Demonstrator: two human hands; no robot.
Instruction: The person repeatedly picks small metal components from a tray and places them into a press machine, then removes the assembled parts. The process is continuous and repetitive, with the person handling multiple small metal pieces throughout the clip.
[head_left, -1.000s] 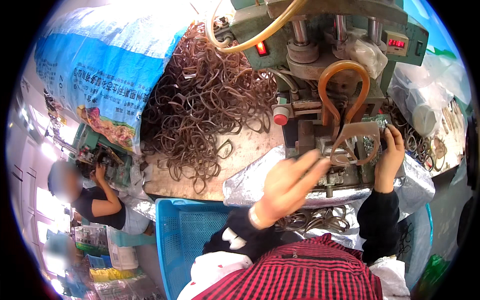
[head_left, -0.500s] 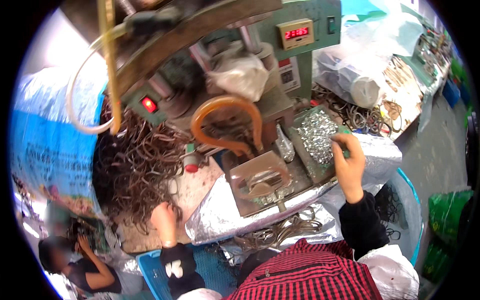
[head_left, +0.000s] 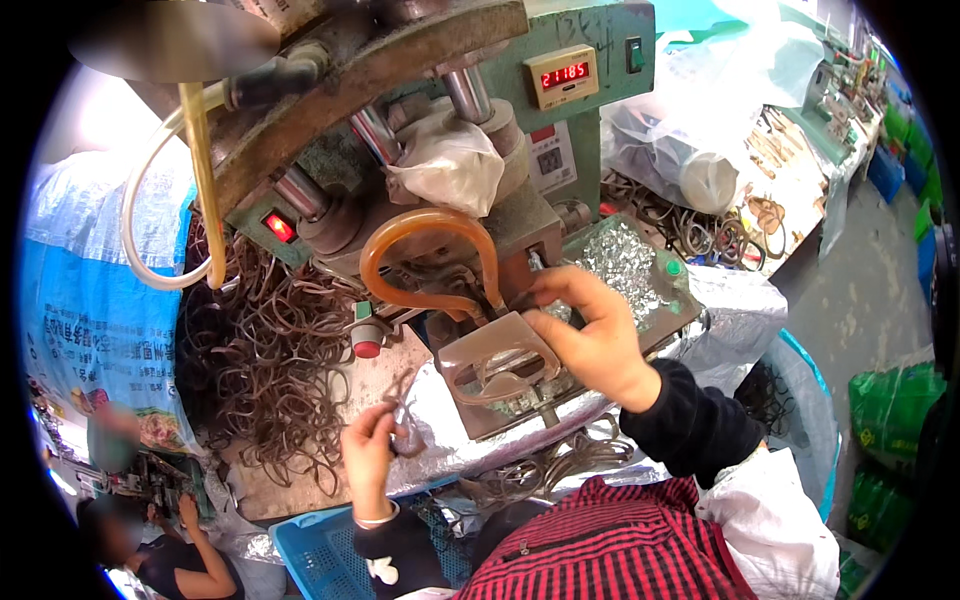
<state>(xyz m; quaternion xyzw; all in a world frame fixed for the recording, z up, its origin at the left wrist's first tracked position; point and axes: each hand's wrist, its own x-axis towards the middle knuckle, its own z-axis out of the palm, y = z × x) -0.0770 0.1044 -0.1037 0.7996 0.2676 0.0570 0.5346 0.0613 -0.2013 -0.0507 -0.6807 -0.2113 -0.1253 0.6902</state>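
Observation:
My left hand (head_left: 368,450) is closed on a thin brown loop (head_left: 408,436) in front of a heap of similar loops (head_left: 275,365). My right hand (head_left: 595,340) reaches over the green machine, fingertips drawn together beside its work fixture (head_left: 497,362). Whatever those fingers hold is too small or hidden to make out. The fixture is a metal block with an oval ring on top. Behind it, a bent orange tube (head_left: 432,222) arches up. To the right of my hand lies a tray (head_left: 655,335) with a pile of small silvery pieces (head_left: 625,265).
A red-topped button (head_left: 367,349) juts out left of the fixture. Silvery foil (head_left: 440,450) covers the bench front, above a blue basket (head_left: 310,545). A bag with a blue rim (head_left: 815,400) stands at right. Another person (head_left: 190,560) sits at lower left.
My right hand has moved left from the silvery pile to the fixture. My left hand has shifted right, away from the heap, and now shows a brown loop in its fingers.

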